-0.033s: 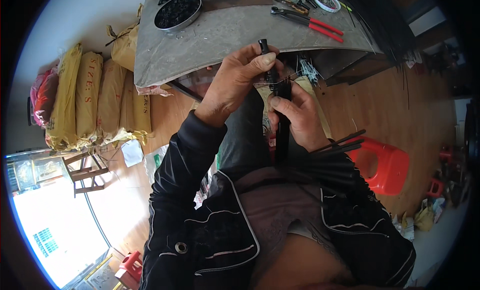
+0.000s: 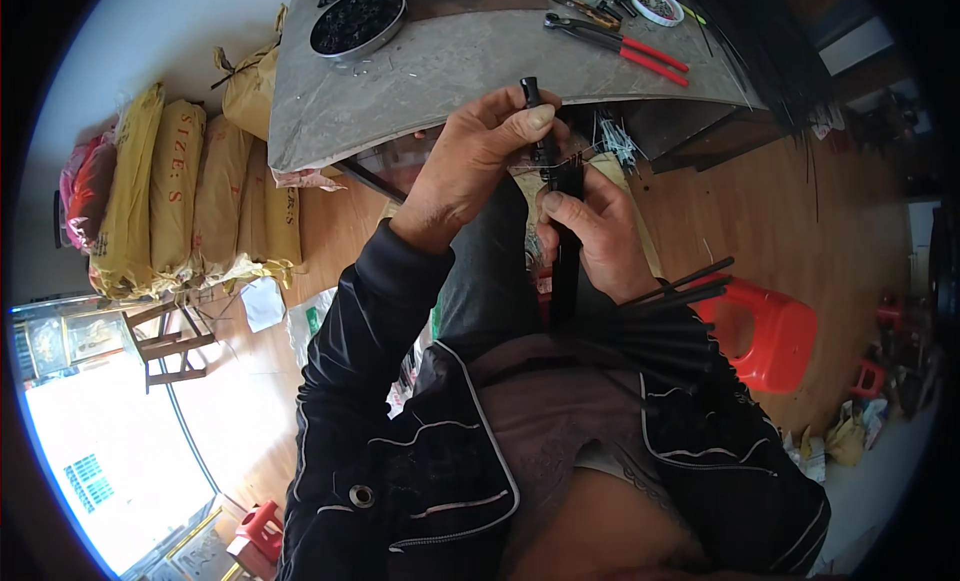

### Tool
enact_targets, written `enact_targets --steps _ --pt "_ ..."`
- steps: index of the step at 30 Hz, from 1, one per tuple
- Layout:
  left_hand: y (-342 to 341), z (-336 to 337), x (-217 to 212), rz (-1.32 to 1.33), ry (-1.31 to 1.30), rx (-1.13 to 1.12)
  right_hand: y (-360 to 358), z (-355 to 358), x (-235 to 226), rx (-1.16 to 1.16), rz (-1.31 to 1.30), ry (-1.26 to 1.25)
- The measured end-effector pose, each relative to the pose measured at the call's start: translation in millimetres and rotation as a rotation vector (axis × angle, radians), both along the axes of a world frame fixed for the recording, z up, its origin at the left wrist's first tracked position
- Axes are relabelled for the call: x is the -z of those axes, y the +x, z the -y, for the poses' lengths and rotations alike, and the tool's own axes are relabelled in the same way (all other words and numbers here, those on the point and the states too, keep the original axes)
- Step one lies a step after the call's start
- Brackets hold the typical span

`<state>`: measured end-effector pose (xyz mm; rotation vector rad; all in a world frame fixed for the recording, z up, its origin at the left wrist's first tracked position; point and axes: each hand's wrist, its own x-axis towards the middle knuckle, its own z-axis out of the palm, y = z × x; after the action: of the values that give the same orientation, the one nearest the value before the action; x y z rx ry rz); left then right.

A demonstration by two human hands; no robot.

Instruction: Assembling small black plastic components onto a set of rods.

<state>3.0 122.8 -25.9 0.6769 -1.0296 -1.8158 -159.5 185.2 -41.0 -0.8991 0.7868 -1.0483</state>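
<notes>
Your left hand (image 2: 470,166) pinches a slim black rod (image 2: 534,116); your right hand (image 2: 592,236) wraps tightly around the matte black bundle (image 2: 565,251); the grey table (image 2: 440,76) lies far.

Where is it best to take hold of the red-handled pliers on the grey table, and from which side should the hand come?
Probably by the two red handles of the pliers, coming from their free right-hand end. The handles lie flat and close together, so one hand can close over both. The dark jaws point left toward the round tin and give less to hold. Both hands are occupied with a black rod.
</notes>
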Motion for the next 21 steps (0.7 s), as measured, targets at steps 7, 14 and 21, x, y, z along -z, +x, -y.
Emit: enact_targets --steps 7,14,21 --pt "-4.4 -2.3 0.2 0.054 -0.09 -0.137 3.3 2.7 1.5 0.007 -0.037 0.011" --pt "-2.4 -2.3 5.2 0.094 -0.137 -0.153 6.6 2.3 1.4 0.026 -0.082 -0.002" --pt "-2.0 -9.6 1.4 0.167 -0.155 -0.171 6.2 4.0 4.0 0.039 -0.093 0.025"
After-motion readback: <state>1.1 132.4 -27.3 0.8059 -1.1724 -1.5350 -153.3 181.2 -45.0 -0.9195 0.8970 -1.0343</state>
